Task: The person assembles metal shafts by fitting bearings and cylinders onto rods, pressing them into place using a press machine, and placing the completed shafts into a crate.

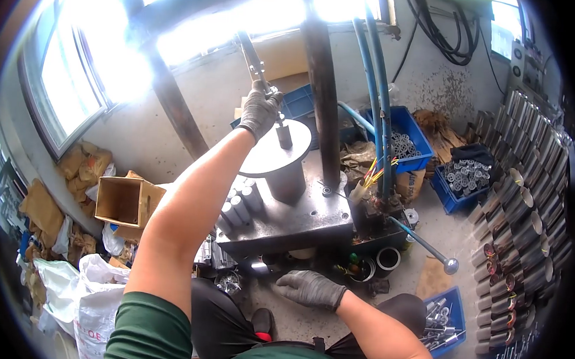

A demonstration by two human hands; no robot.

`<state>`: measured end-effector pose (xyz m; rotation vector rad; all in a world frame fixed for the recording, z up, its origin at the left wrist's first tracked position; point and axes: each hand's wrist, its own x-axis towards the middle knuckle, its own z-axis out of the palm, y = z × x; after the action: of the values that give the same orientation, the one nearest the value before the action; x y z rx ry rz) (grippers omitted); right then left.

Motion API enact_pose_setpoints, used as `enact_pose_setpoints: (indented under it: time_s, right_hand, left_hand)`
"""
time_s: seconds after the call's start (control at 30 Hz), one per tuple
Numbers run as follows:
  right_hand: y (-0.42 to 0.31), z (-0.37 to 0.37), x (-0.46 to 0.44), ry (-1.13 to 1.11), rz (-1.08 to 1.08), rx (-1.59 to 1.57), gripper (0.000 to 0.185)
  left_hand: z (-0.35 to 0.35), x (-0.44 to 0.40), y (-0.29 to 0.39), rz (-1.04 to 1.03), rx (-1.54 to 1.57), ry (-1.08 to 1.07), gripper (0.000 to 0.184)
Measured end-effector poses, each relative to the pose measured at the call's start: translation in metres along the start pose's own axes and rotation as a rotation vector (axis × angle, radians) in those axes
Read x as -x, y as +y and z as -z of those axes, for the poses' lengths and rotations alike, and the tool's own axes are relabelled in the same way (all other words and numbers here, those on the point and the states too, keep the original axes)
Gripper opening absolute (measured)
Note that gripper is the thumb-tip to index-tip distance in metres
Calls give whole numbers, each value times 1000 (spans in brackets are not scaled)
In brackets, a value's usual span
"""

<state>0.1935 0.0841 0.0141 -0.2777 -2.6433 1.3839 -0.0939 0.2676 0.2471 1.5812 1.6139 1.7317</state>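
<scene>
My left hand (261, 112), in a grey work glove, reaches up and forward with its fingers wrapped round the lower end of a metal bar (252, 59). The fingers partly hide the metal fittings there. Just below it, a short metal cylinder (284, 137) stands upright on a round pale plate (253, 161). The plate rests on a thick dark post (286, 184) on the steel machine table (286, 225). My right hand (312, 289), also gloved, hovers above my lap, fingers stretched out and nothing visible in it.
Several grey cylinders (239, 206) stand left of the post. A lever with a ball end (450, 265) juts out at right. Blue bins (420, 162) of metal parts and stacked metal tubes (520, 213) fill the right side. A cardboard box (119, 200) and white sacks (96, 299) are at left.
</scene>
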Motion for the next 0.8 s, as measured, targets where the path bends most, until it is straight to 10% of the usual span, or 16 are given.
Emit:
enact_pose_setpoints:
  time_s: [0.33, 0.6, 0.8]
  right_hand:
    - [-21, 24, 19, 10, 83, 304, 37]
    - [-91, 109, 85, 452, 194, 485, 34]
    - [-124, 180, 148, 565, -78, 891, 13]
  left_hand:
    - [3, -14, -14, 53, -87, 7, 20]
    - [4, -7, -2, 18, -379, 42, 20]
    - [10, -28, -33, -12, -323, -29, 29]
